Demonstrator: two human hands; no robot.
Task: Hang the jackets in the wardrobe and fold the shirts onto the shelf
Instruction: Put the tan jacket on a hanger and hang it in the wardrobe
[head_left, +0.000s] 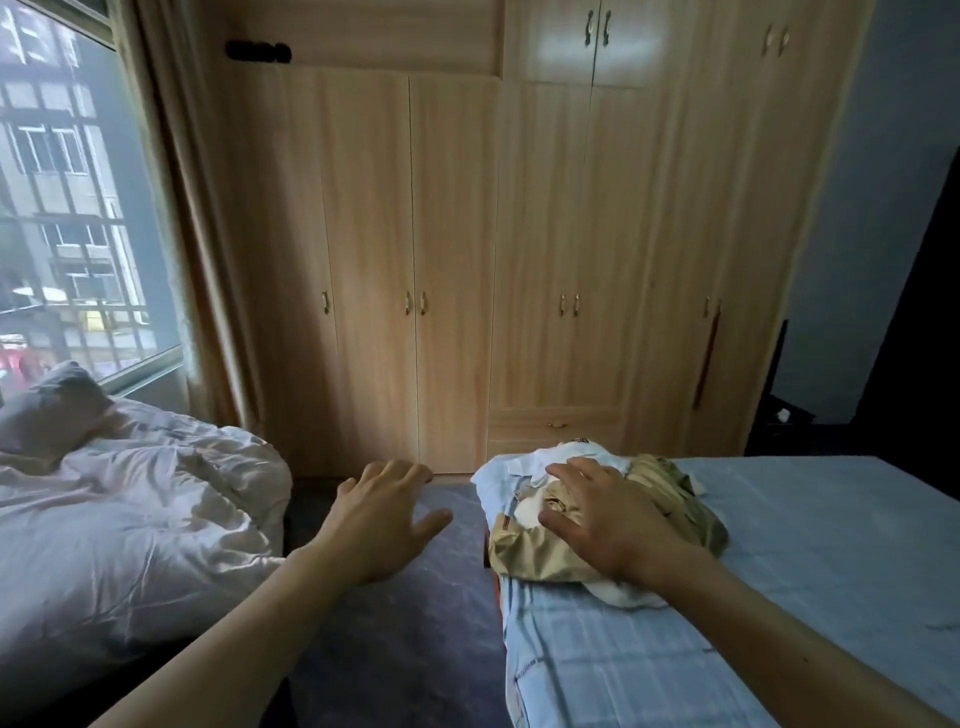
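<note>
A heap of crumpled clothes (670, 488), tan and white fabric with a pale blue shirt (501, 475) at its left, lies on the near corner of the blue checked bed (831, 545). My right hand (608, 525) rests on top of the heap with fingers spread and nearly straight. To the left of the heap, my left hand (379, 514) hovers open over the floor gap, holding nothing. The wooden wardrobe (467, 234) fills the far wall, all its doors closed.
A second bed with a rumpled white duvet (130, 509) and a grey pillow (52, 410) stands at the left under a large window (62, 197). A dark floor strip (395, 623) runs between the beds toward the wardrobe. A dark doorway is at far right.
</note>
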